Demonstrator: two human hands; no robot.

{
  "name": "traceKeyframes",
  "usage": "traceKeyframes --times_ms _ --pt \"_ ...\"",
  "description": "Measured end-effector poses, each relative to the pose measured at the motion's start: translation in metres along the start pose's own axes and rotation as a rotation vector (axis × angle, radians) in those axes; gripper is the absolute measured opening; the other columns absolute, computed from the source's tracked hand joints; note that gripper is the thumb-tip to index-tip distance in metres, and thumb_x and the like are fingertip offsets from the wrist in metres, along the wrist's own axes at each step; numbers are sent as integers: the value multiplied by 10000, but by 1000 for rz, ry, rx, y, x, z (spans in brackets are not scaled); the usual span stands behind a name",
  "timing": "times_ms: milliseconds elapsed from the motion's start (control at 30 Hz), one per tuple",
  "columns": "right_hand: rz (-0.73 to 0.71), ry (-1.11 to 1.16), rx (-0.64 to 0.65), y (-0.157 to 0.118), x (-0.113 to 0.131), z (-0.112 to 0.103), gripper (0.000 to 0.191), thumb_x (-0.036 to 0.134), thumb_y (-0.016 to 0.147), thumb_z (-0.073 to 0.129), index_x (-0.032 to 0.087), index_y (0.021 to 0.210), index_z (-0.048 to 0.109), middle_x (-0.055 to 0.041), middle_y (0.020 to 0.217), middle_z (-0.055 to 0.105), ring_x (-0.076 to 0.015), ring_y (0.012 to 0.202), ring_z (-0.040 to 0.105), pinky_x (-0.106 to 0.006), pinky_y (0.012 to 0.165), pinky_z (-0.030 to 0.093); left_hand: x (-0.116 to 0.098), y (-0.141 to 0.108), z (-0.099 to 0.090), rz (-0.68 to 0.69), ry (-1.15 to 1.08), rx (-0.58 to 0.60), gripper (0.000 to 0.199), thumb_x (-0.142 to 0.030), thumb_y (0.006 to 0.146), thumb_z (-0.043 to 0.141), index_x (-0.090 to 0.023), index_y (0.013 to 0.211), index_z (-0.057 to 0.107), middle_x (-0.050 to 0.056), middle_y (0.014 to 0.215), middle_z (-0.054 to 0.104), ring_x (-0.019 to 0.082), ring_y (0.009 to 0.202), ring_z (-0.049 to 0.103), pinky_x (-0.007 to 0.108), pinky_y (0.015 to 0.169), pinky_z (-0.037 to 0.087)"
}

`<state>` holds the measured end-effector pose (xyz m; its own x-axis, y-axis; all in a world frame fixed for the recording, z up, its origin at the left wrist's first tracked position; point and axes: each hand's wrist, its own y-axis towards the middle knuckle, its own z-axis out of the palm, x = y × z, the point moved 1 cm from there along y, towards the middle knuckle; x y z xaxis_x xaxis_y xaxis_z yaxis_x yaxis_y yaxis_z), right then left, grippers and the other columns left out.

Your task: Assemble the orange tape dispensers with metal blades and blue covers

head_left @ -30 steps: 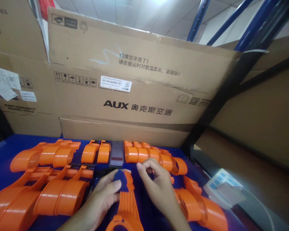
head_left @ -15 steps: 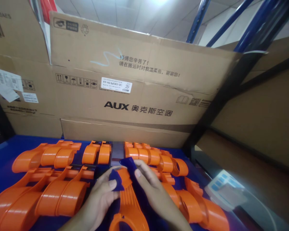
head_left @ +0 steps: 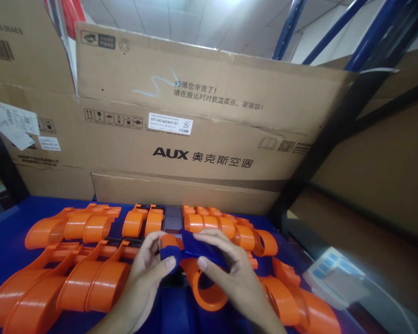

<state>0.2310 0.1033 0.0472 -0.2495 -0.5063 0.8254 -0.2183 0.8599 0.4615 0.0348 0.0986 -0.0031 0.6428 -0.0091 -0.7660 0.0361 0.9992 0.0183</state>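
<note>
In front of me, both hands work on an orange plastic part with a ring-shaped end; the ring points down and to the right. My left hand is closed round the part's other end, its thumb pressing a small dark blue piece against the orange. A longer, glossy dark blue piece is gripped between the fingers and thumb of my right hand, lying over the orange part. My right hand covers some of the ring, and how the blue pieces join the orange is hidden.
Rows of similar orange ring-ended parts lie left and right on the blue surface. A large cardboard box stands behind them. Dark rack posts rise at the right, beside a pale device with blue buttons.
The orange part has been turned, its ring swinging to the right and under my right hand. The longer blue piece has tilted from upright to nearly flat across it.
</note>
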Motion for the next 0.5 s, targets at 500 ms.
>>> traceKeyframes --times_ms 500 --pt "81 8 42 -10 -9 5 449 338 922 750 328 1353 623 -45 1406 660 -278 1340 595 -467 1143 482 4 -1 -10 160 37 75 685 -296 725 868 -309 1364 621 89 1312 686 337 1192 666 426 1026 532"
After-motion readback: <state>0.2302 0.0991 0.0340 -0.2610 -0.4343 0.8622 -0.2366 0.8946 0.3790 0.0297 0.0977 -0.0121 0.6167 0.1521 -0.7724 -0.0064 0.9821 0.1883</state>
